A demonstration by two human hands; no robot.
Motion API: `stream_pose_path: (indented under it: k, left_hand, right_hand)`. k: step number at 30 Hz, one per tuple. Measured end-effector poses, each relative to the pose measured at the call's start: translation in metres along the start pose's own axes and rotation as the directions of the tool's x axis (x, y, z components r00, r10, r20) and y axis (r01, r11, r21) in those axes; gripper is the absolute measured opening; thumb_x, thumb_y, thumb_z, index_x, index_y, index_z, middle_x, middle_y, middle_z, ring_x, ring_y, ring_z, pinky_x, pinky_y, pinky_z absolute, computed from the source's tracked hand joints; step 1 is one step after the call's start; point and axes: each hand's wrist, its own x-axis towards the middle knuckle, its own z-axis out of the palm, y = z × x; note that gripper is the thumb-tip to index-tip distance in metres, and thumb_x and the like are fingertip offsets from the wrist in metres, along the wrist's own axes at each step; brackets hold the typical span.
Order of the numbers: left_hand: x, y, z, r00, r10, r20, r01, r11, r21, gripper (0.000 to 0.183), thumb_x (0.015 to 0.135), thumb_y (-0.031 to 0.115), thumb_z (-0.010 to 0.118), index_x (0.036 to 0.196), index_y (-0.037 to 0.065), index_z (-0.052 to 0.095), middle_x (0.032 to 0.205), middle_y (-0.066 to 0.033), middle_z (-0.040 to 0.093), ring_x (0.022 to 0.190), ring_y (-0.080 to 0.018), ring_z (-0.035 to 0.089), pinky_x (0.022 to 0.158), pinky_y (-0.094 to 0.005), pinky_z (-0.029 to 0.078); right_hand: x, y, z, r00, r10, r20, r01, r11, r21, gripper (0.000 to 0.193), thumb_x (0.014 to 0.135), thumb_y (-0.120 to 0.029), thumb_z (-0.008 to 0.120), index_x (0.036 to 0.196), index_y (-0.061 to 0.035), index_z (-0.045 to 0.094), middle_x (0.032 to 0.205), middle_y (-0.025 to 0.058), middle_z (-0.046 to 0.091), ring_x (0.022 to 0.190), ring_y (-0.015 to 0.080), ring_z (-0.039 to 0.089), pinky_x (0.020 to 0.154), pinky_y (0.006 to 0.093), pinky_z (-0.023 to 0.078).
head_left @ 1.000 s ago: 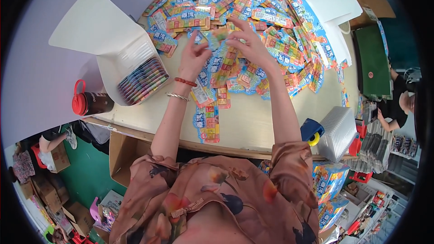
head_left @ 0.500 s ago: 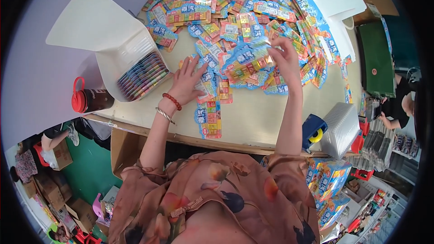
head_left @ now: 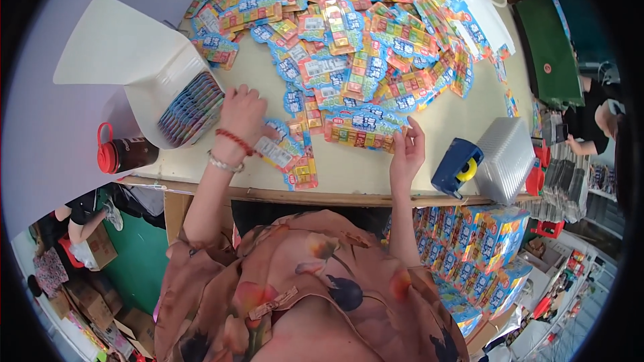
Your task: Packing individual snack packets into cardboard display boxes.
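Observation:
My right hand (head_left: pixel 408 151) pinches the right end of a blister pack (head_left: pixel 362 133) with a blue cloud-shaped card and a row of small coloured blocks. It is held low over the near side of the heap, and another blue card edge shows behind it. My left hand (head_left: pixel 243 121) is beside the open white box (head_left: pixel 144 110), knuckles up and fingers curled. Its thumb lies against a label-side-up blister pack (head_left: pixel 276 153) slanting out beside the wrist. The fingertips are partly hidden. Inside the box stands a row of packed blister packs (head_left: pixel 191 108).
A large heap of blister packs (head_left: pixel 335 27) covers the far table. Right of my right hand stand a blue tape dispenser (head_left: pixel 456 167) and nested clear plastic trays (head_left: pixel 506 161). A red-lidded bottle (head_left: pixel 124 154) is at left. Printed boxes (head_left: pixel 469 248) are stacked below the table edge.
My left hand has left the loose packs and moved left to the box, its fingers curling, with a pack shifting along. My right hand has brought its pack down and nearer.

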Motion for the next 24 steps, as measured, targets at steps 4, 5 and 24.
stream_pose_path:
  k: [4, 5, 24]
  left_hand:
    - [-0.026, 0.031, -0.028, 0.992, -0.031, 0.122, 0.082, 0.892, -0.445, 0.031, 0.075, 0.031, 0.073, 0.064, 0.006, 0.059, 0.065, -0.0125, 0.061, 0.066, -0.0324, 0.058, 0.07, -0.0398, 0.042]
    - [-0.038, 0.038, -0.029, 1.0, -0.015, 0.019, 0.022, 0.871, -0.491, 0.03, 0.08, 0.027, 0.07, 0.066, 0.005, 0.058, 0.063, -0.0138, 0.058, 0.061, -0.0344, 0.055, 0.063, -0.0413, 0.041]
    - [-0.03, 0.156, 0.06, 0.997, -0.013, -0.074, -0.058, 0.493, -0.868, 0.042, 0.09, 0.013, 0.052, 0.129, 0.002, 0.041, 0.096, -0.0173, 0.056, 0.079, -0.0279, 0.064, 0.071, -0.0399, 0.051]
  right_hand:
    - [-0.028, 0.023, -0.017, 0.993, -0.082, -0.084, 0.083, 0.996, 0.013, 0.035, 0.093, 0.003, 0.054, 0.125, -0.0008, 0.042, 0.105, 0.0054, 0.048, 0.1, 0.0126, 0.055, 0.083, 0.0207, 0.044]
    - [-0.036, 0.02, -0.014, 0.995, -0.074, -0.06, 0.076, 0.996, 0.039, 0.032, 0.092, 0.004, 0.054, 0.12, -0.0017, 0.037, 0.107, 0.0077, 0.048, 0.1, 0.0133, 0.054, 0.081, 0.0204, 0.045]
    - [-0.073, -0.002, -0.009, 0.916, 0.179, 0.359, -0.265, 0.942, 0.206, 0.078, 0.087, -0.007, 0.066, 0.148, -0.0036, 0.018, 0.137, 0.0146, 0.041, 0.121, 0.02, 0.047, 0.101, 0.0345, 0.039]
